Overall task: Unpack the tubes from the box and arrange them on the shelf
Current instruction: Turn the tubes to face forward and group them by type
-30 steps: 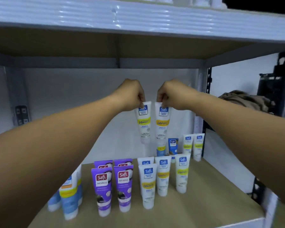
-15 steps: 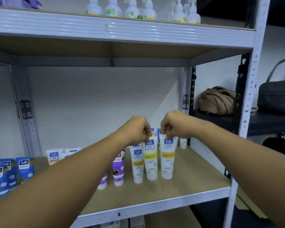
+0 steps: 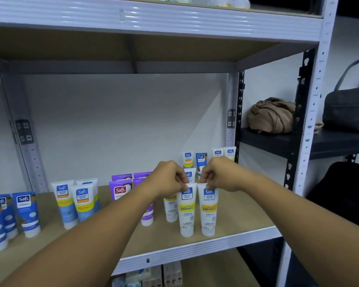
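Two white tubes with yellow bands stand cap-down near the front edge of the wooden shelf [image 3: 240, 216]. My left hand [image 3: 170, 179] pinches the top seam of the left tube [image 3: 187, 210]. My right hand [image 3: 220, 175] pinches the top of the right tube [image 3: 209, 210]. Both tubes are upright and their caps rest on the shelf board. Behind them stand more white tubes [image 3: 188, 160], purple tubes [image 3: 120, 189] partly hidden by my left arm, and blue-and-white tubes [image 3: 82, 201] further left. The box is out of view.
Dark blue tubes [image 3: 26, 212] stand at the shelf's far left. A metal upright [image 3: 311, 125] borders the right side. Beyond it a dark shelf holds a brown cloth bundle [image 3: 272, 116] and a dark handbag [image 3: 348, 108]. Pump bottles [image 3: 222, 1] sit on the shelf above.
Both hands came down from mid-air with one tube each and set the tubes on the shelf near its front edge. The camera view pulled back and widened.
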Tool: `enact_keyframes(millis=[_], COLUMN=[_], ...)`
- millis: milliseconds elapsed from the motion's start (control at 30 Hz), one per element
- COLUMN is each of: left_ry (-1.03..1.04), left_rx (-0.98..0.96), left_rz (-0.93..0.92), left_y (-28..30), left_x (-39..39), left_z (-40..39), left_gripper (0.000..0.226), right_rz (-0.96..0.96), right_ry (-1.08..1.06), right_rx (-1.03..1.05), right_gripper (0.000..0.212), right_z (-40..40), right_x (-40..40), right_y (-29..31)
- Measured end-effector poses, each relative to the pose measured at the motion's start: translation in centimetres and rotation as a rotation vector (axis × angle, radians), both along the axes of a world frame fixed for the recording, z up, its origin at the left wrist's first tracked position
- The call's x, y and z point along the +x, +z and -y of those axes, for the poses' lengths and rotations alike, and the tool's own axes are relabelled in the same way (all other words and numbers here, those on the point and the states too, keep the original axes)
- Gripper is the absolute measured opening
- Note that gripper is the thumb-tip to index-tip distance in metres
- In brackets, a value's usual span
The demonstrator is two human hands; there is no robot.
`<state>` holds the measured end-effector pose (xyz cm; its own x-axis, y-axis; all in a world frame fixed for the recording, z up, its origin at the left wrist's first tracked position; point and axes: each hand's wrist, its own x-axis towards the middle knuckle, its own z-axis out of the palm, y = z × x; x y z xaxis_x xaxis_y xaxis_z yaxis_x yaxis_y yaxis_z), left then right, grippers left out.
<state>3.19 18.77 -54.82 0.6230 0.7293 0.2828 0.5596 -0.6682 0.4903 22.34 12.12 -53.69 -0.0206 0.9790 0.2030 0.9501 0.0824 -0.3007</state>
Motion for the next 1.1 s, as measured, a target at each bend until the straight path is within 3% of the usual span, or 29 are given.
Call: enact_keyframes(millis=[233,433,633,833,1100], left_ry=[0.033,0.071,0.118,0.128,0.135], left_rx=[-0.357,-0.436,-0.375,-0.297,-0.332], left_rz=[0.523,0.585,0.61,0.566,0.531], left_y=[-5.7,-13.3,-15.9,-15.6,-15.5], left_x=[-1.8,-1.7,-0.8,-1.4,-3.3], left_z=[0.8,2.7,3.2,3.2,1.1], left_gripper=[0.024,0.044,0.043,0.043,0.033], right_rz=[-0.495,-0.819,-0.78,-0.758,-0.81], right_ry=[-0.047,-0.153,-0.165,-0.15,-0.207], right_rx=[0.081,0.145,0.243,0.263,0.281], right_gripper=[0.037,0.053,0.043,0.039,0.043], right_z=[2.1,4.0,3.9,2.7,-0.8], right_x=[1.4,0.5,-0.9,-1.3,-2.5], right_y=[-4.7,-11.8,-16.2,-16.6,-17.0])
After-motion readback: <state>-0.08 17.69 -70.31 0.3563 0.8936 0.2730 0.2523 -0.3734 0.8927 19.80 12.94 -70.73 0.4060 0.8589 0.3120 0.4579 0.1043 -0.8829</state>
